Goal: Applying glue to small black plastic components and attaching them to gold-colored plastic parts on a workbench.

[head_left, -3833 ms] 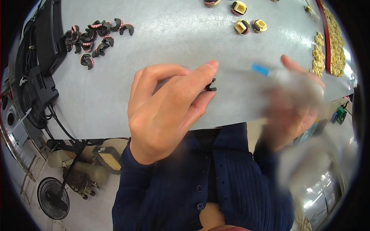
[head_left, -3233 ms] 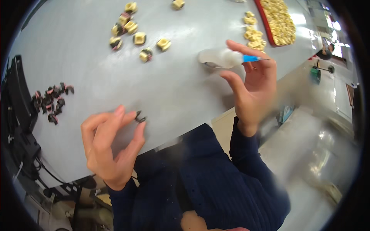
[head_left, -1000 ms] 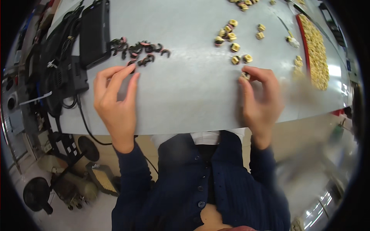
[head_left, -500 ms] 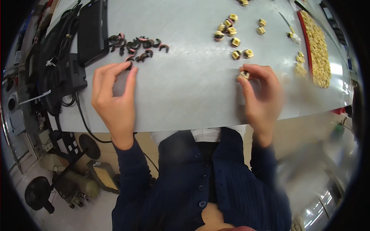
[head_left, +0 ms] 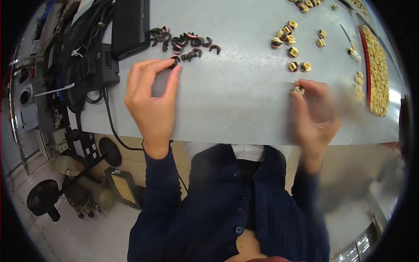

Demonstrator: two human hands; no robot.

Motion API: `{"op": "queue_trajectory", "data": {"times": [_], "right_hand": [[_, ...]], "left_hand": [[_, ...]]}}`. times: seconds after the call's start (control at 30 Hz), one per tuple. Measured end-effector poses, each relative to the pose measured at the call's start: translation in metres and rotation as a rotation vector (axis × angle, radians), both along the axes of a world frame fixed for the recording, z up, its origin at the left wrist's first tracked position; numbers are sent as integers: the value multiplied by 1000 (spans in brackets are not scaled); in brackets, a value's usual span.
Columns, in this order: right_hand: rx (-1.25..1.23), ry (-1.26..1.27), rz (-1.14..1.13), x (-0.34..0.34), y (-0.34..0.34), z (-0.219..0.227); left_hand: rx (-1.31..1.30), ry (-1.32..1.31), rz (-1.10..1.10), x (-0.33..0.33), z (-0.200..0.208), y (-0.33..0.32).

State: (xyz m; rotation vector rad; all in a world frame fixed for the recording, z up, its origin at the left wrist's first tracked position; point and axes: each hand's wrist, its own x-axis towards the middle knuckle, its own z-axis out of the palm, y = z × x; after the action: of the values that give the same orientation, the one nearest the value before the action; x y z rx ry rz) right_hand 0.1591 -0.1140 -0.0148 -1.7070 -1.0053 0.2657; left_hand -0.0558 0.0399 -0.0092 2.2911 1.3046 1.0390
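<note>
Since three seconds ago, the right hand (head_left: pixel 316 115) has swapped a white, blue-nozzled bottle for a small cream-and-black block (head_left: pixel 299 90), pinched between thumb and forefinger. On the smooth grey tabletop (head_left: pixel 235 100), a long red-edged tray (head_left: pixel 367 72) lies far right. The left hand (head_left: pixel 152 105) has thumb and forefinger at a black crescent-shaped piece (head_left: pixel 176 60) beside its scattered likes; whether it is clamped, I cannot tell.

A: How's the tabletop (head_left: pixel 235 100)?
B: Smooth, grey, softly shiny.
A: Those curved black pieces (head_left: pixel 178 43), far left?
B: Plastic-looking, mostly matt.
A: The cream pieces (head_left: pixel 293 52), far right?
B: Also plastic-looking, slightly glossy.
A: The near sleeve (head_left: pixel 162 179)?
B: Matt navy cloth.
</note>
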Motion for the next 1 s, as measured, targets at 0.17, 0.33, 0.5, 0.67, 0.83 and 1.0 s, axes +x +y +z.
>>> {"op": "queue_trajectory", "data": {"times": [0.17,0.33,0.5,0.67,0.83,1.0], "right_hand": [[-6,-47,2,4,2,-3],[-108,-68,40,11,-7,4],[63,-177,-47,6,3,8],[130,-364,-81,9,5,7],[32,-333,-24,5,5,3],[98,-423,-57,5,10,9]], "left_hand": [[9,21,17,2,-1,0],[11,18,-32,10,0,1],[17,44,-40,5,-2,-3],[28,114,-48,3,4,-10],[-2,101,-119,0,2,-13],[-29,116,-202,1,5,-15]]}}
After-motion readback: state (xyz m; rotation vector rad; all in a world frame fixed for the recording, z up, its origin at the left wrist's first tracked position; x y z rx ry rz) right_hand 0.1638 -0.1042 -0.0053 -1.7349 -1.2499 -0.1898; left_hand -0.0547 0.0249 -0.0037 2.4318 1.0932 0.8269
